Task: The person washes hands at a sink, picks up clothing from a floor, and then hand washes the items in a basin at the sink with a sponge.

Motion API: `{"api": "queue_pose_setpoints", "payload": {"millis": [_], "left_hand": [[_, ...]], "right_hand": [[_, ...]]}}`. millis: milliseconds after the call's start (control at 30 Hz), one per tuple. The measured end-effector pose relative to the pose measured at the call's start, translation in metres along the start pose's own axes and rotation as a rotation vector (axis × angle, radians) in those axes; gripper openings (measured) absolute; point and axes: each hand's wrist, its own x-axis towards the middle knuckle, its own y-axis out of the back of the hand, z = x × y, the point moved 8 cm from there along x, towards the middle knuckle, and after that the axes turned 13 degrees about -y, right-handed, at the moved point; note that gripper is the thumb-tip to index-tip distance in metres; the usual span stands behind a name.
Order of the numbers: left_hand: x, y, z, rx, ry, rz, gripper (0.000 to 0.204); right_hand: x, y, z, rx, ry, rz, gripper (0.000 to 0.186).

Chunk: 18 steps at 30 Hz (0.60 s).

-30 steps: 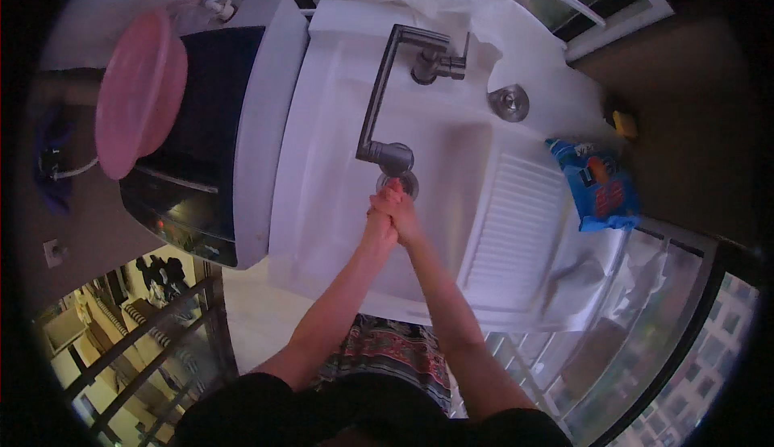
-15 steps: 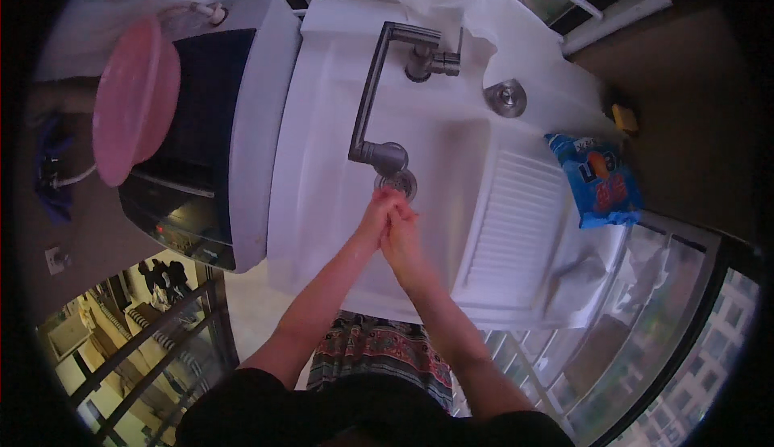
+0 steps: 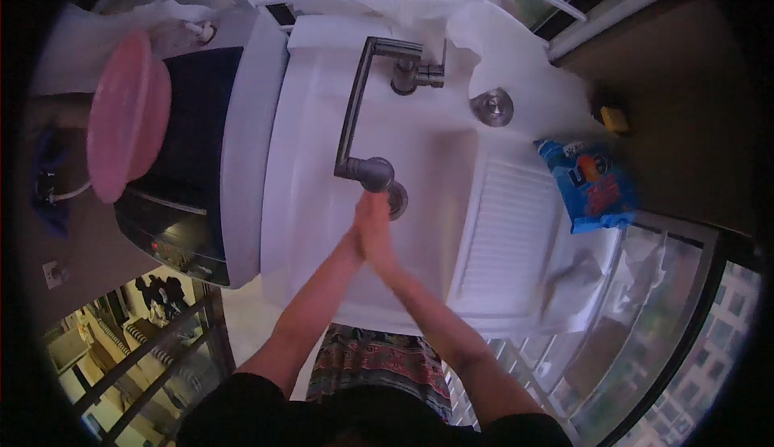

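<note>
Palm to palm, my left hand and my right hand press together in the white sink. Their fingers look stretched out, and the tips are hidden beneath the round head of the dark grey faucet. My right hand covers much of my left. Just right of the fingertips, the metal drain shows. Whether water is running cannot be made out. No object shows between the hands.
A ribbed washboard forms the sink's right side. Beyond it lies a blue packet. A round metal stopper sits near the back. To the left, a pink basin leans on a dark-topped washing machine.
My hands were clasped with fingers folded over the drain. Now they are pressed flatter together and sit left of the drain, under the faucet head. The whole view has shifted slightly.
</note>
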Motion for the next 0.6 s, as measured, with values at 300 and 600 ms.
{"api": "queue_pose_setpoints", "payload": {"millis": [300, 600], "left_hand": [[0.012, -0.029, -0.004, 0.041, 0.225, -0.204, 0.056], [0.014, -0.066, 0.020, 0.145, 0.038, 0.048, 0.050]], "right_hand": [[-0.006, 0.012, -0.023, 0.085, -0.056, 0.032, 0.056], [0.056, 0.022, 0.058, 0.809, -0.461, -0.372, 0.026]]}}
